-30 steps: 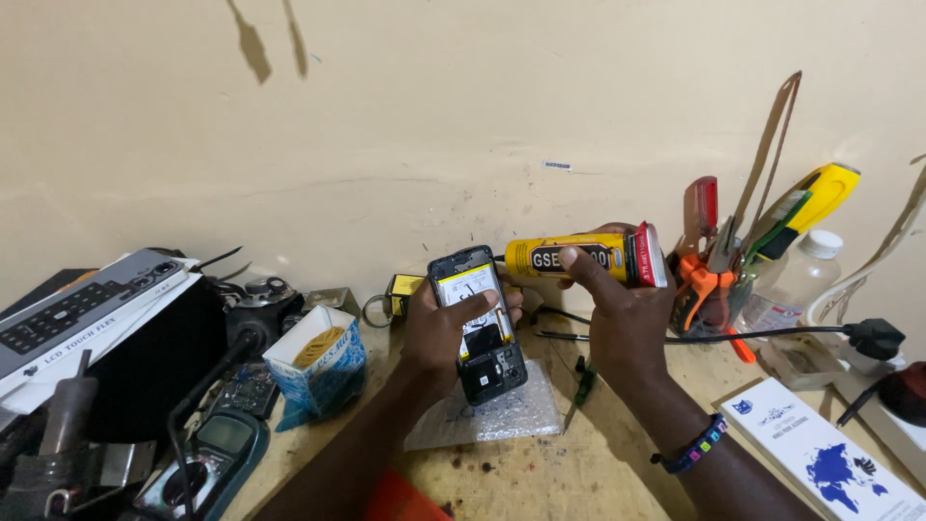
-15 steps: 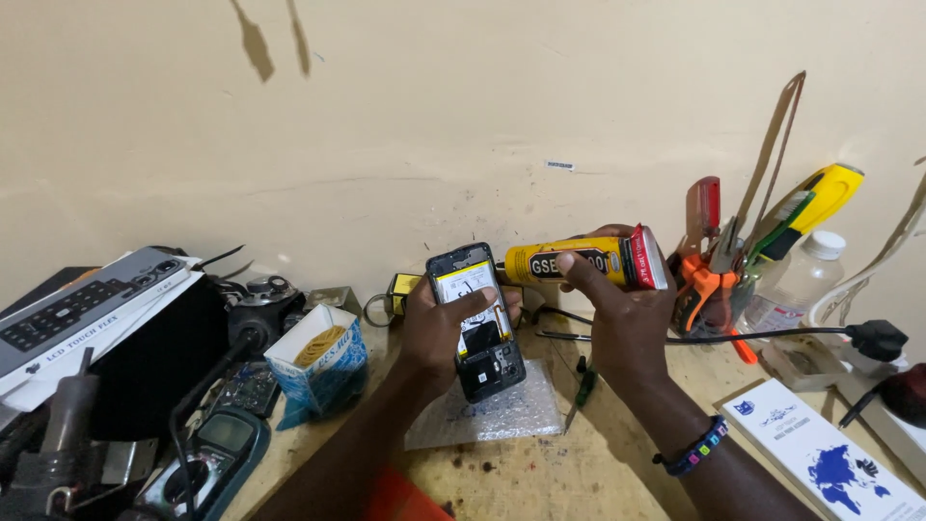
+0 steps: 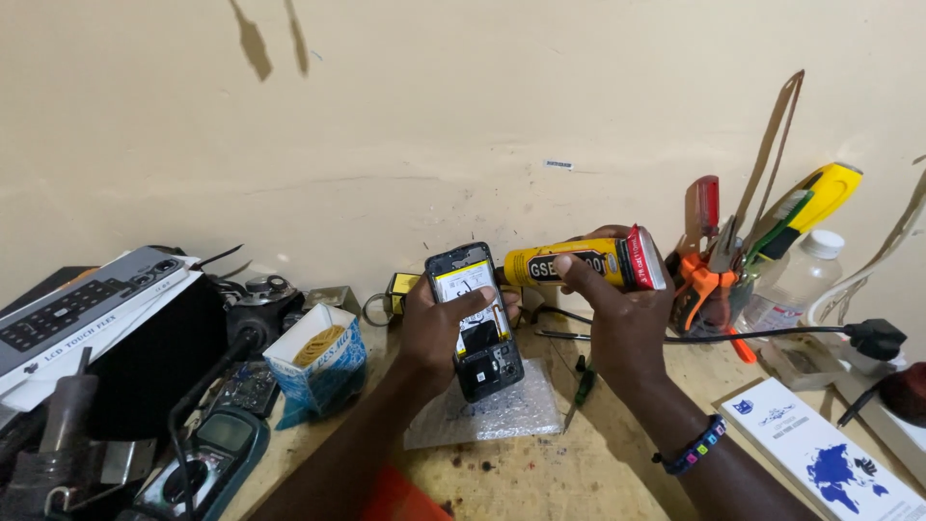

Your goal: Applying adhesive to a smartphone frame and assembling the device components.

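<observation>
My left hand [image 3: 439,333] grips an opened black phone [image 3: 476,323] upright, its back cover off so the battery and inner parts show. My right hand [image 3: 617,323] holds a yellow glue tube [image 3: 579,265] with a red end, lying sideways. The tube's nozzle touches the phone's upper right edge. Both hands hover above a sheet of bubble wrap [image 3: 487,415] on the wooden bench [image 3: 579,473].
A small open blue-and-white box [image 3: 318,362] and a multimeter [image 3: 207,453] sit at left beside a black case with a keyboard-like box [image 3: 77,309]. A holder with pliers and brushes [image 3: 733,260], a clear bottle [image 3: 796,280], a black cable [image 3: 772,336] and a white booklet [image 3: 820,453] are at right. A green screwdriver [image 3: 582,386] lies below.
The glue tube has moved left toward the phone, and its nozzle now meets the phone's edge. The left hand keeps the phone nearly still.
</observation>
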